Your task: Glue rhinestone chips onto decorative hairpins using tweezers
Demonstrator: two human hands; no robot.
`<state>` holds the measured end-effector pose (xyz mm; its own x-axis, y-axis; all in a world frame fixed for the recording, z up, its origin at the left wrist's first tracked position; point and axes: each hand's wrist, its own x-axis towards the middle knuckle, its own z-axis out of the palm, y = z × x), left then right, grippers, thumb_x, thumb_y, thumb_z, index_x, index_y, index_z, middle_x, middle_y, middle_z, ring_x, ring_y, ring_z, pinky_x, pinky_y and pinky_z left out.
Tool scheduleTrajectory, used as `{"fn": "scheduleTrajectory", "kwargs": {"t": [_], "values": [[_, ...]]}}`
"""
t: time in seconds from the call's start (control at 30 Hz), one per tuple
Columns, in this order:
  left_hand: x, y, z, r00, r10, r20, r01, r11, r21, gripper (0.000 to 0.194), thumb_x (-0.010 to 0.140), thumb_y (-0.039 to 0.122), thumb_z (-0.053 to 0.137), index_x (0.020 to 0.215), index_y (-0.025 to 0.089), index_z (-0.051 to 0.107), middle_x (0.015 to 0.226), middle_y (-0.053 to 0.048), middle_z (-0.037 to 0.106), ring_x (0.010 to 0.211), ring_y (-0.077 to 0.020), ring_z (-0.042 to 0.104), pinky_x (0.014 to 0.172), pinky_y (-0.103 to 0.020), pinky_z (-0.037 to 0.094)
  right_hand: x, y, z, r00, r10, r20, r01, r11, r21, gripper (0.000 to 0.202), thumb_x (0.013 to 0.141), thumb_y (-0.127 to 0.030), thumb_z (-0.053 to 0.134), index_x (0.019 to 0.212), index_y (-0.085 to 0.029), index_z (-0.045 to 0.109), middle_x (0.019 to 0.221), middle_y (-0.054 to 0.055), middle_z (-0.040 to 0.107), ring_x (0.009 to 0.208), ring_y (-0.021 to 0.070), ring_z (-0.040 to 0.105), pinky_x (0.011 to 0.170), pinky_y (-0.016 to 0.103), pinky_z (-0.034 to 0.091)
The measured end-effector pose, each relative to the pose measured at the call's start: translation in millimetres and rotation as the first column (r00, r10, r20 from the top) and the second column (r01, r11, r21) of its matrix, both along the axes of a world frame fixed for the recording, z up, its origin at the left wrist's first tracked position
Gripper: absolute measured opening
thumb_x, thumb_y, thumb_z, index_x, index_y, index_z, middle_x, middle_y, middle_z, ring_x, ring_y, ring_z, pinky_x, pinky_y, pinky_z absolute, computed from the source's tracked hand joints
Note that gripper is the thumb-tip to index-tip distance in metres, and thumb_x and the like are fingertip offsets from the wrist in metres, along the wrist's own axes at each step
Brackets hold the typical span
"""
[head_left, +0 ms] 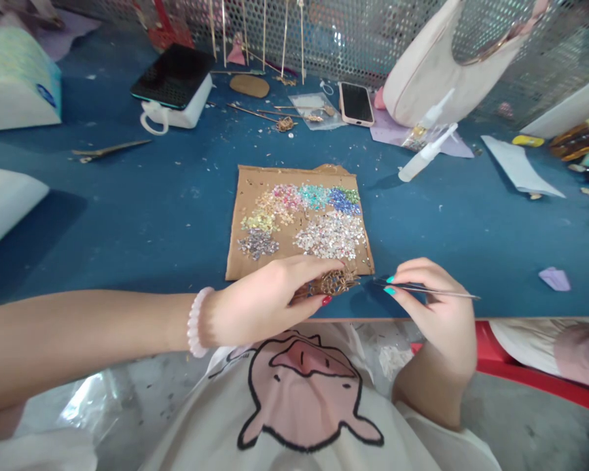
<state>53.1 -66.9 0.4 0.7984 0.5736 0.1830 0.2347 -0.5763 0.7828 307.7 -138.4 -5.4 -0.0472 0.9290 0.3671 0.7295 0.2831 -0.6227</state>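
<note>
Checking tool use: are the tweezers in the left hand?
No, the right hand holds the tweezers; the left hand grips gold wirework.

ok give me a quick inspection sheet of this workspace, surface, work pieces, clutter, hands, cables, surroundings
surface: blue table, dotted with small pale specks
job's things: cardboard bearing small shiny pieces grouped by colour; gold-coloured wire piece at its near edge
clutter: phone, pale bag and white-nozzled bottle beyond the cardboard
left hand: holds the wire piece
right hand: pinches tweezers, tips near the wire piece
cables: white loop by the black-topped box, cable or strap, cannot tell
surroundings: perforated metal panel behind; red seat edge below right
</note>
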Motion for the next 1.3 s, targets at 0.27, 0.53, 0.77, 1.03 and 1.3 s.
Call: {"fn": "scheduleTrajectory", "kwargs": {"t": [0.27,0.53,0.77,1.03,1.3], "values": [[2,6,-1.3,0.999,-0.032,0.030,0.031,0.999,0.043,0.039,0.085,0.009,0.049,0.125,0.010,0.049,0.085,-0.004,0.060,0.075,-0.0141,0.056,0.071,-0.026,0.047,-11,0,-3.2,0.998,0.064,-0.021,-0.065,0.998,-0.021,0.010,0.080,-0.013,0.059,0.084,-0.021,0.063,0.077,-0.001,0.062,0.068,0.0106,0.058,0.061,0.022,0.045],[0,11,-2.6,0.999,-0.029,0.023,0.028,0.998,0.060,0.041,0.085,0.009,0.052,0.125,0.014,0.049,0.088,-0.003,0.061,0.077,-0.0137,0.056,0.072,-0.024,0.046,-15,6,-3.8,0.998,0.065,0.002,-0.065,0.997,-0.031,0.013,0.084,-0.014,0.055,0.091,-0.020,0.063,0.089,0.004,0.062,0.083,0.0138,0.059,0.075,0.027,0.046],[2,13,-3.7,0.997,-0.041,0.071,0.038,0.998,0.043,0.041,0.083,0.006,0.055,0.123,0.011,0.052,0.085,-0.001,0.061,0.070,-0.0095,0.053,0.067,-0.019,0.044,-15,6,-7.2,0.999,0.003,0.044,-0.003,1.000,-0.012,0.015,0.085,-0.017,0.054,0.096,-0.022,0.063,0.093,0.004,0.062,0.087,0.0148,0.059,0.080,0.027,0.046],[1,14,-1.9,0.995,-0.055,0.082,0.050,0.997,0.058,0.042,0.083,0.006,0.056,0.124,0.012,0.051,0.087,-0.002,0.060,0.072,-0.0095,0.053,0.070,-0.019,0.045,-18,7,-2.9,0.999,0.036,-0.014,-0.034,0.994,0.105,0.015,0.082,-0.012,0.057,0.090,-0.023,0.064,0.088,0.002,0.063,0.084,0.0148,0.059,0.077,0.030,0.047],[2,14,-3.2,0.996,-0.039,0.076,0.037,0.999,0.033,0.042,0.083,0.008,0.055,0.125,0.015,0.050,0.085,-0.001,0.060,0.072,-0.0107,0.056,0.070,-0.022,0.048,-17,8,-0.4,0.998,0.054,0.021,-0.056,0.985,0.165,0.023,0.077,-0.009,0.062,0.096,-0.022,0.065,0.098,0.004,0.066,0.091,0.0172,0.062,0.082,0.033,0.049]]}}
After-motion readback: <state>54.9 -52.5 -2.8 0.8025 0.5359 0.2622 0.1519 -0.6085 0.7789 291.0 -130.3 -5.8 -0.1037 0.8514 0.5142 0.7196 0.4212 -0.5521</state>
